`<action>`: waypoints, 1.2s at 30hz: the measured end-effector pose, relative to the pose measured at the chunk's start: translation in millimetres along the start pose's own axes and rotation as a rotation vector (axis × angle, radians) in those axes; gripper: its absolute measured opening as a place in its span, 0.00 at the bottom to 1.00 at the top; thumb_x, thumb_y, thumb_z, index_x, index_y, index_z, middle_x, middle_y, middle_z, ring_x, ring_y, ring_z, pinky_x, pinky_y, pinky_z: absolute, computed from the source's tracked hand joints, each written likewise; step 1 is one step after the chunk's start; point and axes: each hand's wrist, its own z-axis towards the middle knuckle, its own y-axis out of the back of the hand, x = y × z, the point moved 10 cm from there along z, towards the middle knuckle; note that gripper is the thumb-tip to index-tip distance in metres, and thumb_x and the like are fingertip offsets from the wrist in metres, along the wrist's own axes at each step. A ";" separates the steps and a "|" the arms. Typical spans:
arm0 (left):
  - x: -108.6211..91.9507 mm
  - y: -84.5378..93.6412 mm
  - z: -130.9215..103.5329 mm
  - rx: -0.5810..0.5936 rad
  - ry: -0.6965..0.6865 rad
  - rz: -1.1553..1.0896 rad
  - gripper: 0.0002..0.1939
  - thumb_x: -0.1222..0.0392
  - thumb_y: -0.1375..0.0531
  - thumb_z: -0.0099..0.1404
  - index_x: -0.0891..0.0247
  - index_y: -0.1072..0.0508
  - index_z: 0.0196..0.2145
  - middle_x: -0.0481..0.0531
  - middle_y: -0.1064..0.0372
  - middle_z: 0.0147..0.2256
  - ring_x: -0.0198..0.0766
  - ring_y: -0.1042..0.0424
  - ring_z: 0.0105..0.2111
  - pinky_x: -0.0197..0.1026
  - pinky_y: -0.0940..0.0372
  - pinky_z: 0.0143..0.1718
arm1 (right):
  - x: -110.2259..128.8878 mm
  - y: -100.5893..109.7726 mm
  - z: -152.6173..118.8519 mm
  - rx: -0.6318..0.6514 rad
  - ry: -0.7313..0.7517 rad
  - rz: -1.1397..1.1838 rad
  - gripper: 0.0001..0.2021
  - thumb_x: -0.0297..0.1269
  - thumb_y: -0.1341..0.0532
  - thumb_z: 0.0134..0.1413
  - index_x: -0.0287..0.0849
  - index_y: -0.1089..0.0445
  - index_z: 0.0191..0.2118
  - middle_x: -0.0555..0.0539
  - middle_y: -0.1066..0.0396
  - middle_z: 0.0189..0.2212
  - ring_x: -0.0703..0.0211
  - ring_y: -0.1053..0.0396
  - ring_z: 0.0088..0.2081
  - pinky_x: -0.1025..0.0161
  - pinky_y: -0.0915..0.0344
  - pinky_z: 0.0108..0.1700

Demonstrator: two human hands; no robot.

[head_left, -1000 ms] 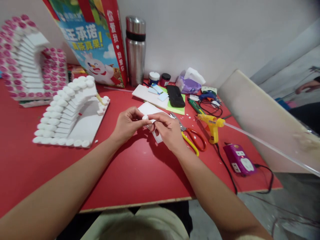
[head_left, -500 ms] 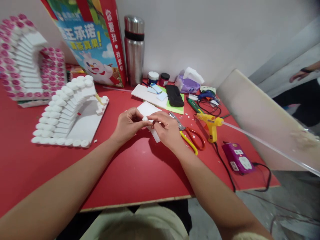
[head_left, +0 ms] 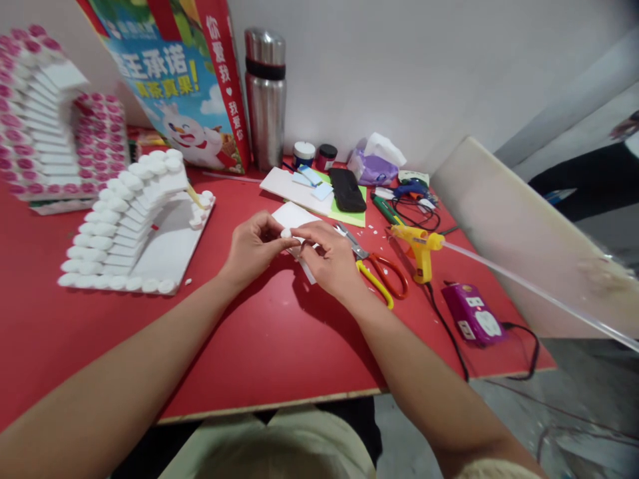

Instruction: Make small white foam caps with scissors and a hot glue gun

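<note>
Between the fingertips of both hands is a small white rounded piece [head_left: 286,233], like the white discs on the model nearby; its exact kind is too small to tell. My left hand [head_left: 253,247] pinches it from the left. My right hand [head_left: 329,256] has its thumb and forefinger closed on its right side. Beneath them lies a white sheet [head_left: 294,214] on the red table [head_left: 259,346]. Scissors [head_left: 382,276] with red and yellow handles rest beside my right hand. To the left stands a white staircase model [head_left: 130,226] edged with white discs.
A yellow glue gun [head_left: 419,249] with a long clear stick and a purple power socket [head_left: 474,316] are at right. A pink-and-white model [head_left: 54,126], a printed bag [head_left: 174,86], a steel flask [head_left: 265,100] and a black phone [head_left: 348,190] stand or lie behind. Another person's hand [head_left: 624,126] shows far right.
The view has shifted slightly. Both hands keep their pinch on the small white piece, with hardly any finger movement. The other person at far right has moved.
</note>
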 end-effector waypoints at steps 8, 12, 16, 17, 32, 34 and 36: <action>5.3 6.1 4.6 -0.027 -0.008 -0.007 0.14 0.57 0.27 0.53 0.63 0.27 0.30 0.48 0.26 0.27 0.36 0.27 0.27 0.38 0.33 0.29 | -1.8 -5.1 -1.9 0.029 -0.034 0.027 0.17 0.25 0.43 0.54 0.44 0.25 0.47 0.43 0.28 0.47 0.63 0.28 0.34 0.63 0.31 0.33; 16.0 7.1 6.7 -0.014 0.061 -0.147 0.16 0.55 0.26 0.53 0.63 0.27 0.33 0.48 0.25 0.29 0.37 0.25 0.27 0.39 0.30 0.30 | -4.9 -3.7 -4.1 0.016 -0.121 0.128 0.22 0.25 0.43 0.54 0.45 0.30 0.54 0.44 0.27 0.50 0.66 0.29 0.30 0.64 0.32 0.31; 18.8 4.6 7.4 -0.003 0.084 -0.259 0.18 0.56 0.25 0.51 0.63 0.28 0.34 0.48 0.24 0.30 0.36 0.24 0.28 0.39 0.27 0.32 | -7.7 -3.1 -5.0 0.020 -0.154 0.234 0.24 0.27 0.43 0.55 0.46 0.34 0.58 0.45 0.27 0.51 0.66 0.28 0.29 0.64 0.34 0.29; 18.6 3.6 7.4 0.001 0.088 -0.278 0.18 0.57 0.25 0.50 0.63 0.27 0.34 0.48 0.24 0.30 0.36 0.24 0.29 0.39 0.27 0.33 | -7.9 -2.6 -4.9 0.022 -0.155 0.220 0.23 0.27 0.43 0.55 0.46 0.33 0.57 0.45 0.27 0.51 0.66 0.28 0.30 0.65 0.34 0.29; 24.9 -2.5 5.0 0.034 0.186 -0.340 0.17 0.55 0.25 0.51 0.65 0.24 0.34 0.49 0.24 0.25 0.34 0.26 0.22 0.36 0.29 0.27 | 15.5 0.9 -5.7 0.043 0.214 -0.257 0.25 0.24 0.45 0.60 0.53 0.26 0.58 0.45 0.32 0.43 0.59 0.32 0.41 0.60 0.32 0.41; 25.5 -4.6 4.8 0.043 0.193 -0.373 0.17 0.54 0.25 0.52 0.65 0.22 0.35 0.50 0.23 0.27 0.35 0.24 0.24 0.38 0.27 0.30 | 13.7 0.1 -6.2 0.053 0.217 -0.323 0.26 0.24 0.44 0.61 0.54 0.28 0.60 0.45 0.32 0.44 0.58 0.33 0.39 0.61 0.33 0.40; 25.9 -6.7 4.4 0.050 0.208 -0.422 0.17 0.54 0.25 0.53 0.65 0.21 0.36 0.51 0.22 0.29 0.35 0.23 0.26 0.39 0.26 0.33 | 12.5 -0.5 -6.7 0.057 0.221 -0.366 0.26 0.24 0.44 0.61 0.54 0.28 0.61 0.45 0.32 0.44 0.58 0.33 0.38 0.61 0.34 0.39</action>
